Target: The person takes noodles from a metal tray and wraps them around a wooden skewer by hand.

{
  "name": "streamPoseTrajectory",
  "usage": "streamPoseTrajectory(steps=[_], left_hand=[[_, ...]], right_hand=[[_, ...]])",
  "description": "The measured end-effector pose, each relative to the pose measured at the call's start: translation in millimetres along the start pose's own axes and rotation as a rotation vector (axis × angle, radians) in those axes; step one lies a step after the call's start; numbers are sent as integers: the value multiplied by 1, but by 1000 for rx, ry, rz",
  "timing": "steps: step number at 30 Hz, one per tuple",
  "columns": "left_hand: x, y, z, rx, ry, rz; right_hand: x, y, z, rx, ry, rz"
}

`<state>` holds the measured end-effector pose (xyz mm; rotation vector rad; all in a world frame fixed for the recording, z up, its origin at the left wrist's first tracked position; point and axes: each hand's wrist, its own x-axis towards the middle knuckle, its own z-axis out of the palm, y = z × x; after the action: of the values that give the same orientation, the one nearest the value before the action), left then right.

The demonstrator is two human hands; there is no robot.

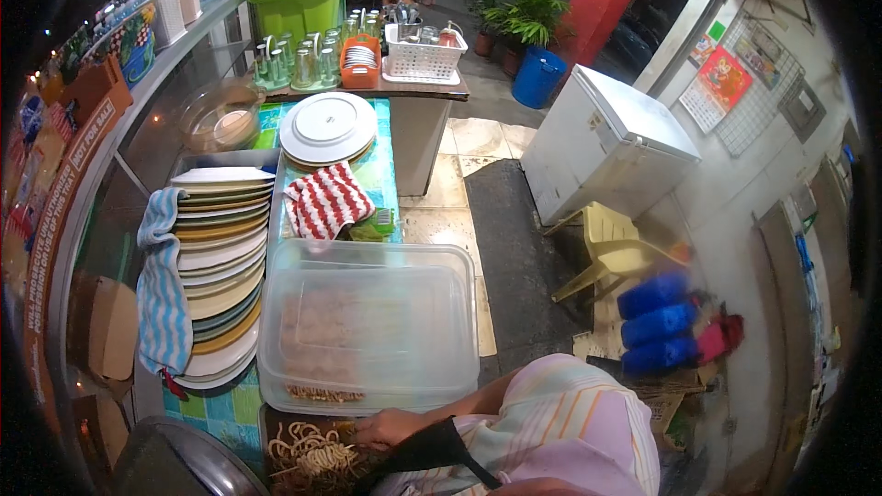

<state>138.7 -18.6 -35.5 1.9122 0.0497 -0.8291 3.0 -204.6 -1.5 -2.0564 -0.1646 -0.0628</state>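
My right hand (387,430) reaches in from the lower right, its fingers curled down at the right side of a dark tray (265,420). Whether it grips anything there is hidden. In the tray, beside my fingers, lies a heap of pale, coiled food pieces (313,451) that look skewered. Just beyond stands a translucent plastic food container (372,331) with a lid over it; brownish food shows blurred through the plastic. Its near edge almost meets my hand. My left hand is out of view.
Plates stand upright in a rack (220,275), a blue-striped towel (162,282) over them. Stacked plates (329,125) and a red-striped cloth (329,200) lie farther back. A rounded metal lid (182,458) is at lower left. Right are a chest freezer (606,145) and yellow chair (613,248).
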Motion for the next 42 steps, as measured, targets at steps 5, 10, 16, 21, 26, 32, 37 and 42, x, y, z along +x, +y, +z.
streamPoseTrajectory(steps=[5,10,16,21,26,32,37,42], left_hand=[[-8,-1,0,-22,7,11],[-24,-7,3,-70,25,44],[-45,-4,11,-152,48,103],[-67,-4,15,-248,55,168],[-91,-9,14,-358,74,234],[-132,-50,1,-248,168,606],[-122,-55,-22,-1372,84,265],[-120,-47,-24,-1368,10,404]], right_hand=[[-1,-1,-1,10,-39,21],[-4,7,10,1,59,-73],[-17,-17,0,-17,110,-127],[-33,-25,-4,-75,144,-193],[-45,-32,-9,-144,142,-200],[-47,-12,-3,-18,105,29],[-45,-22,-9,0,73,65],[-46,-47,-19,-45,154,-107]])
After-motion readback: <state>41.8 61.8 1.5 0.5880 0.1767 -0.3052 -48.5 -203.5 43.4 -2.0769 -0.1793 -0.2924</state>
